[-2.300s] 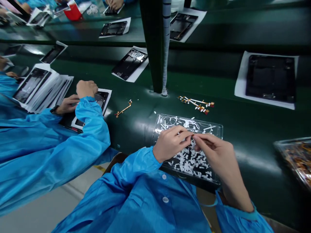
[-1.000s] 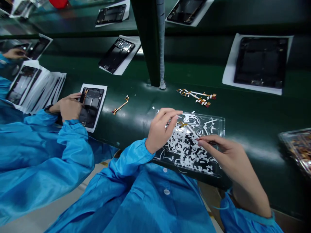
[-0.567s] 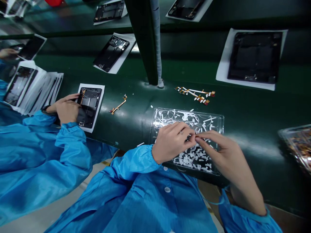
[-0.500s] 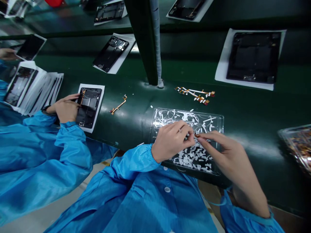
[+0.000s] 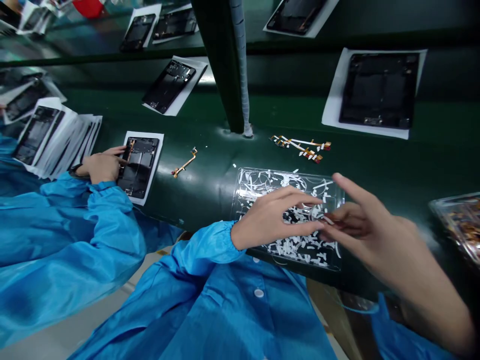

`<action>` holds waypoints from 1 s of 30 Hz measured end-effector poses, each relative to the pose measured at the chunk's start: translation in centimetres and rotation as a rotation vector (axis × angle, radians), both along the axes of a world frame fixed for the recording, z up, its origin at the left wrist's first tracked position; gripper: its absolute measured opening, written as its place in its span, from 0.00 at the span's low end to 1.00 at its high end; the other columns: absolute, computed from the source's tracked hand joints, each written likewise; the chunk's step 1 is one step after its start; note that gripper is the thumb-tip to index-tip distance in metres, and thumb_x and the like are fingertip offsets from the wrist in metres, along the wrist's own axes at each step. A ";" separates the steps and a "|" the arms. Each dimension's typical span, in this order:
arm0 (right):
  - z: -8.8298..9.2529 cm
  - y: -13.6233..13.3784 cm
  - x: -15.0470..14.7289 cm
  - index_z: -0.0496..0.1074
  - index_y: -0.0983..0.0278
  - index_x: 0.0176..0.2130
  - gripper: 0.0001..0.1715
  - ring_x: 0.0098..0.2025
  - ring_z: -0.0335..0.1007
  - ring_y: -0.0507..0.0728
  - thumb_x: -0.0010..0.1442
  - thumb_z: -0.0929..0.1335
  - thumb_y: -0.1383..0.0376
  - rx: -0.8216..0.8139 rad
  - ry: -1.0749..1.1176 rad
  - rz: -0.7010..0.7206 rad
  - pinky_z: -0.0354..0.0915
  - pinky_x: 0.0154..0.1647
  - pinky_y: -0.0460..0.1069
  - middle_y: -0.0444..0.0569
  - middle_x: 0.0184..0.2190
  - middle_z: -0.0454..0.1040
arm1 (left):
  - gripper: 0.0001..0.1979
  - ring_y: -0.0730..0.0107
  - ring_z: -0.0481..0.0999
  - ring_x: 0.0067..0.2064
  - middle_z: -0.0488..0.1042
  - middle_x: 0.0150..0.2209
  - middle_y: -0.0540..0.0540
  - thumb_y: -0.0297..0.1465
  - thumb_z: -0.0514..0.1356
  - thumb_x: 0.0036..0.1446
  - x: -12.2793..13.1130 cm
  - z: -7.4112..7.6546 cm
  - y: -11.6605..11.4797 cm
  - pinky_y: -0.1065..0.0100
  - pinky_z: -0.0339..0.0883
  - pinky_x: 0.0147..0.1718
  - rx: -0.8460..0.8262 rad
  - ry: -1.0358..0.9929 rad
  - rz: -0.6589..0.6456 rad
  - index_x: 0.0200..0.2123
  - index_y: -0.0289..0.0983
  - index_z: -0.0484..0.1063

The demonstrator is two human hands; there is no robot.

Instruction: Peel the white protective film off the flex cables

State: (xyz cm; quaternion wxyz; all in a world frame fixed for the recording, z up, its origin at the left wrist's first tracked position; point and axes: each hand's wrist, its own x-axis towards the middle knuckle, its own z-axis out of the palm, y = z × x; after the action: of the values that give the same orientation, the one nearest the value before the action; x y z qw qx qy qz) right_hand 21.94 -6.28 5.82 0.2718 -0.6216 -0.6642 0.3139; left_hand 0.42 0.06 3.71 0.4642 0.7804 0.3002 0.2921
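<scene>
A clear plastic tray (image 5: 240,176) full of small white strips (image 5: 296,246) lies at the near edge of the green bench. My left hand (image 5: 273,219) reaches across it with its fingers stretched out and apart, the thumb tip close to my right fingertips. My right hand (image 5: 362,222) is raised over the tray's right end. Its index finger points up, and its thumb and other fingers pinch a small white strip (image 5: 328,219). Whether my left thumb touches that strip is unclear.
Orange-and-white flex cables (image 5: 302,148) lie beyond the tray, and a single one (image 5: 183,164) to its left. A black device frame on white paper (image 5: 378,89) sits far right. A green post (image 5: 222,65) rises behind. A co-worker's hand (image 5: 99,166) rests on another frame (image 5: 137,159). A parts tray (image 5: 458,225) is at right.
My hands were pinched together over the tray. My right hand has since lifted up and to the right, nearer the camera, and my left fingers have spread.
</scene>
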 end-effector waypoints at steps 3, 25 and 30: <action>-0.2 0.8 -0.8 0.44 0.50 0.75 0.48 0.31 0.82 0.55 0.64 0.69 0.56 0.035 -0.075 0.068 0.75 0.27 0.44 0.43 0.33 0.78 | 0.09 0.68 0.79 0.45 0.79 0.43 0.46 0.36 0.64 0.65 0.6 0.0 0.0 0.65 0.75 0.46 -0.070 -0.051 0.000 0.45 0.39 0.78; 0.0 0.1 -1.7 0.70 0.61 0.41 0.06 0.33 0.77 0.53 0.69 0.65 0.61 0.231 -0.322 0.057 0.64 0.28 0.47 0.45 0.34 0.78 | 0.03 0.75 0.76 0.34 0.79 0.37 0.49 0.29 0.63 0.63 0.6 -0.2 -0.7 0.72 0.68 0.31 -0.126 -0.013 0.210 0.39 0.37 0.76; -1.2 0.0 -2.1 0.69 0.62 0.41 0.04 0.28 0.71 0.53 0.68 0.65 0.65 0.427 -0.570 0.104 0.57 0.27 0.50 0.47 0.33 0.77 | 0.05 0.73 0.78 0.36 0.80 0.37 0.49 0.31 0.62 0.63 0.6 -0.4 -0.4 0.70 0.71 0.35 -0.089 0.049 0.170 0.40 0.38 0.78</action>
State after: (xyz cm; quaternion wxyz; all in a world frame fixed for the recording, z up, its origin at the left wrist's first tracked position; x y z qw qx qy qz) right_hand 19.81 -6.25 4.64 0.1831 -0.5789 -0.7946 -0.0044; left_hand 1.04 -0.37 3.31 0.4646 0.7376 0.3894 0.2973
